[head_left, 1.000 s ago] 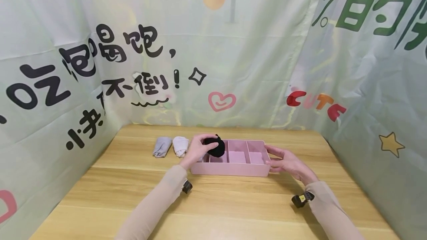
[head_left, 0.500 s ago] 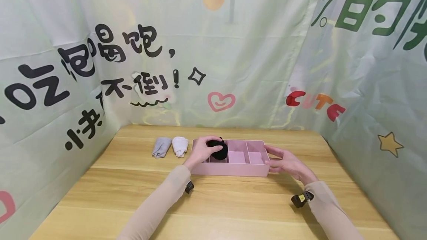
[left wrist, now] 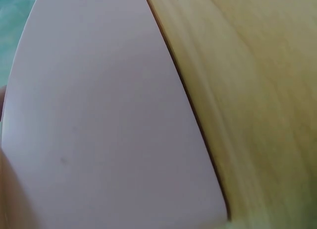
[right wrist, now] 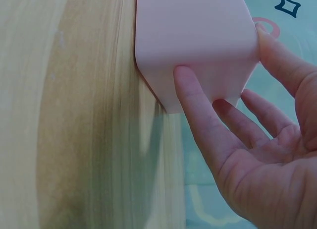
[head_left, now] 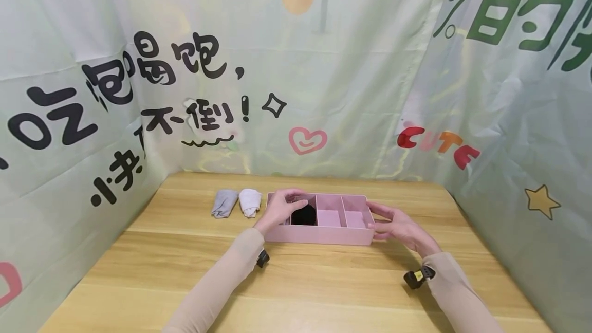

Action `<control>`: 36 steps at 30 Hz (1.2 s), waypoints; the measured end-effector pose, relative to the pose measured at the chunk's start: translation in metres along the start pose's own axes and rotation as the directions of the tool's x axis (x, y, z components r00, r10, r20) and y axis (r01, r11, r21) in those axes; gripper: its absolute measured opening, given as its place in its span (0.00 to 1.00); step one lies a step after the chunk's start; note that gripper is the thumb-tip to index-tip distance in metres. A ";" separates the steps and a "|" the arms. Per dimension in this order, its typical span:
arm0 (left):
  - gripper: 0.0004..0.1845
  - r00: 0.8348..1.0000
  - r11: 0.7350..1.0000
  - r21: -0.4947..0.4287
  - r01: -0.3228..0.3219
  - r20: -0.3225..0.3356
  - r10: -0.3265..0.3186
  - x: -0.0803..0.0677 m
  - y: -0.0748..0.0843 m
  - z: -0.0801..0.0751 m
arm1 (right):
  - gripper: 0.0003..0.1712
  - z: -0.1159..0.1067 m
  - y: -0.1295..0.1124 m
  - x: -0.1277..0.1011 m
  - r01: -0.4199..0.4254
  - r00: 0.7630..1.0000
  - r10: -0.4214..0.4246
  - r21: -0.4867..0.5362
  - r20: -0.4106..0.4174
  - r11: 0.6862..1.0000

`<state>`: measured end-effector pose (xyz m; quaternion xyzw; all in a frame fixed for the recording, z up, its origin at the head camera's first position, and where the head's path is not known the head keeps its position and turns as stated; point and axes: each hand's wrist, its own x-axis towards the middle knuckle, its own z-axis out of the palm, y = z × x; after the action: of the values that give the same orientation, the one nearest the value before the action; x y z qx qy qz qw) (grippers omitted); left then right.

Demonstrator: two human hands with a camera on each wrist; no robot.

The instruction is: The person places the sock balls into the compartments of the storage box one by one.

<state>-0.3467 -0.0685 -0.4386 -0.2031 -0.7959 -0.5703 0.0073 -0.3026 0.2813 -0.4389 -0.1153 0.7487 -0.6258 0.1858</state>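
On the wooden bench (head_left: 296, 276), only the head view takes in the whole scene: a pink divided box (head_left: 324, 234) with a black rolled sock (head_left: 303, 215) lying in a compartment towards its left end, next to the left hand (head_left: 279, 208). The left wrist view shows nothing but the box's smooth pink wall (left wrist: 109, 130) close up against the bench's grain, so the fingers cannot be judged from there. The right wrist view gives what the head view only hints at: the right hand (right wrist: 262, 154) has its thumb laid flat on the box's near corner and a finger along the top edge, palm turned to the end wall. From the head view, the left hand reaches over the box's left end with fingers loosely bent over the rim just beside the black sock, its grip released, with nothing held. The right hand (head_left: 393, 226) lies at the box's right end, fingers nearly straight and steadying the wall, grasping nothing. Both forearms (in pale beige sleeves) angle inward from the near edge of the bench. Counted: one box, one black sock inside it, and two more rolled socks on the bench just left of the box, one grey (head_left: 224, 203) and one white (head_left: 250, 202), side by side.
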 end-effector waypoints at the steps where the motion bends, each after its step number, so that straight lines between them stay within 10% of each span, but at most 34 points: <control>1: 0.15 1.000 1.000 -0.001 -0.004 -0.008 0.004 0.001 0.000 -0.001 | 0.45 0.000 0.000 0.000 0.001 1.000 -0.001 0.004 -0.002 1.000; 24: 0.13 0.973 0.984 -0.153 -0.089 -0.227 0.053 -0.007 -0.003 -0.022 | 0.45 0.000 -0.002 0.001 0.011 1.000 -0.011 -0.024 -0.006 1.000; 36: 0.14 0.961 0.982 -0.186 -0.016 -0.273 -0.036 -0.017 -0.006 -0.056 | 0.45 0.001 0.000 0.000 0.013 1.000 -0.014 -0.031 -0.012 0.999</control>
<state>-0.3454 -0.1260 -0.4285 -0.1176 -0.7311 -0.6652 0.0957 -0.3020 0.2808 -0.4394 -0.1193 0.7585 -0.6162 0.1752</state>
